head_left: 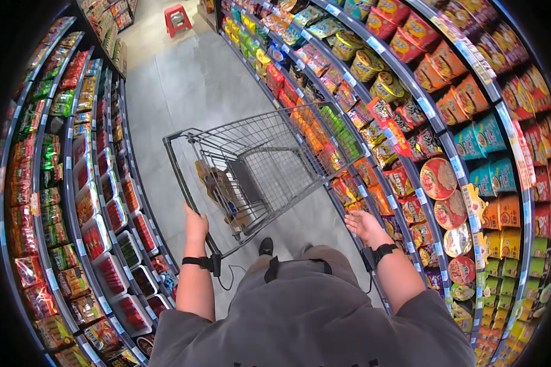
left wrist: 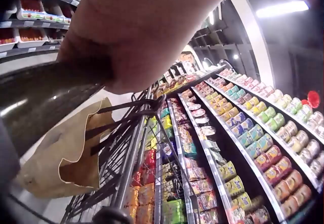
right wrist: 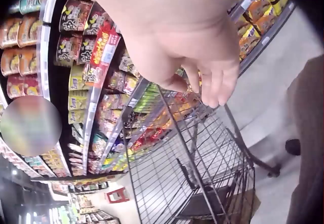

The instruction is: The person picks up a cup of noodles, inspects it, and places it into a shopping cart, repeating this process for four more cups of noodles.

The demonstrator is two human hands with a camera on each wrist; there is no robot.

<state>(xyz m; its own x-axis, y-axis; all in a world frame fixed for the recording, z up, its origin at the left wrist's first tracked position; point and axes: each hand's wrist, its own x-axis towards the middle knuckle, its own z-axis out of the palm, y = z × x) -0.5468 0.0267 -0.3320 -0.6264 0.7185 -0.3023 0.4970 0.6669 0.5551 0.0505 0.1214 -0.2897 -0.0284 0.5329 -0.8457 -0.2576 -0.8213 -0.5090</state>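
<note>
My left hand grips the dark handle bar of a wire shopping cart, which stands turned across the aisle. The left wrist view shows that hand close up, wrapped round the bar. Inside the cart, near the handle, is a brown paper bag with dark straps. My right hand is held in the air beside the right-hand shelves, its fingers loosely bent and nothing in them. In the right wrist view, this hand overlaps the cart's wire basket.
Shelves of packaged noodles, bowls and cups line the right side, close to the cart's far end. Shelves of packets and trays run along the left. A red stool stands on the grey floor far up the aisle.
</note>
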